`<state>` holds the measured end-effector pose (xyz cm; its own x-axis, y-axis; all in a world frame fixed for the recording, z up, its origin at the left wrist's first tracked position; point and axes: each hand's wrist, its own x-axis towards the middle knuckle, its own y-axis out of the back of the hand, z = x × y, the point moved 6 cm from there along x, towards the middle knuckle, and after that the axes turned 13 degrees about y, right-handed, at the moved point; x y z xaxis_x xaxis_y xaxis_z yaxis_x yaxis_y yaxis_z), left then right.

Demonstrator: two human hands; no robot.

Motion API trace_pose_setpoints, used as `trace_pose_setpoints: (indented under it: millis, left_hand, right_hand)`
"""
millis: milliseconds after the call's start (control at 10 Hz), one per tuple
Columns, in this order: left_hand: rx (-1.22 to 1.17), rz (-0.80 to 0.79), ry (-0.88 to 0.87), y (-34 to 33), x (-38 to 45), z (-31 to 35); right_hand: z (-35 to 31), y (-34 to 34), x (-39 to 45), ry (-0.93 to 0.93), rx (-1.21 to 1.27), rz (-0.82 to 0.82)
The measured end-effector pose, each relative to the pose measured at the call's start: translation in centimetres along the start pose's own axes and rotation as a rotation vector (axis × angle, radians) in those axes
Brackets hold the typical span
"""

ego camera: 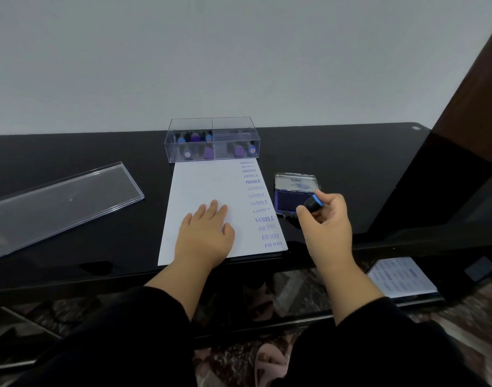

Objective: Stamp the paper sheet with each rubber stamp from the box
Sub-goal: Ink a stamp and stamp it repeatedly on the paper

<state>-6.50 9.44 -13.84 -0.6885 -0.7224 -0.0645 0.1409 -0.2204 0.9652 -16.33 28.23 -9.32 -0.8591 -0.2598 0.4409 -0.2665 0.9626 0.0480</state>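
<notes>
Fingers (316,216) of the right hand (327,227) are curled around a rubber stamp (313,203) with a black body and a blue ring, pinching it near the front edge of the open ink pad (291,201); whether the stamp's face touches the purple pad cannot be told, since the hand hides it. Fingers (214,208) of the left hand (204,233) lie flat and slightly spread on the paper sheet (200,180), pinning it to the black surface (72,152).

Along the sheet's right side runs a column of purple impressions: several reading FRAGILE at the top, several SAMPLE below, then three AIR MAIL marks reaching the sheet's near edge (the last one is cut off there). That suggests three stamps have been used, or the third is the one in hand. The clear box (211,139) stands at the sheet's far edge, touching or just beside it, and several more stamps show through its walls, purple and black with blue caps, so a good share of the work seems left. Its clear lid (63,202) lies well apart to the left. Most of the sheet is blank, leaving room for further columns.
</notes>
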Motion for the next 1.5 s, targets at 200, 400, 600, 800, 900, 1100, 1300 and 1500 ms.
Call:
trace_pose_setpoints:
  millis: [200,400,600,800,900,1100,1300,1500]
  left_hand:
    - [-0.002,-0.001,0.008,-0.12,0.1,-0.03]
    - [-0.007,0.0,0.006,-0.06,0.08,0.0]
    - [-0.01,0.002,0.004,-0.04,0.04,-0.01]
    - [-0.017,0.004,0.011,-0.02,0.05,0.06]
    - [-0.009,0.001,0.009,-0.02,0.01,0.03]
    - [0.004,-0.011,0.021,-0.04,0.11,0.02]
    - [0.036,-0.039,0.058,-0.02,0.29,0.02]
    - [0.049,-0.041,0.047,0.05,0.2,0.01]
  right_hand:
    - [0.03,0.03,0.0,0.001,-0.003,0.003]
    - [0.25,0.05,0.17,0.003,-0.015,0.007]
    - [0.22,0.01,0.12,0.0,-0.006,0.011]
    - [0.25,0.02,0.21,0.01,-0.024,0.018]
    - [0.15,0.06,0.23,0.017,-0.032,0.022]
    - [0.03,-0.03,0.2,0.021,-0.026,0.017]
    - [0.06,0.1,0.32,0.014,-0.037,0.022]
    - [-0.2,-0.21,0.21,0.026,-0.028,0.022]
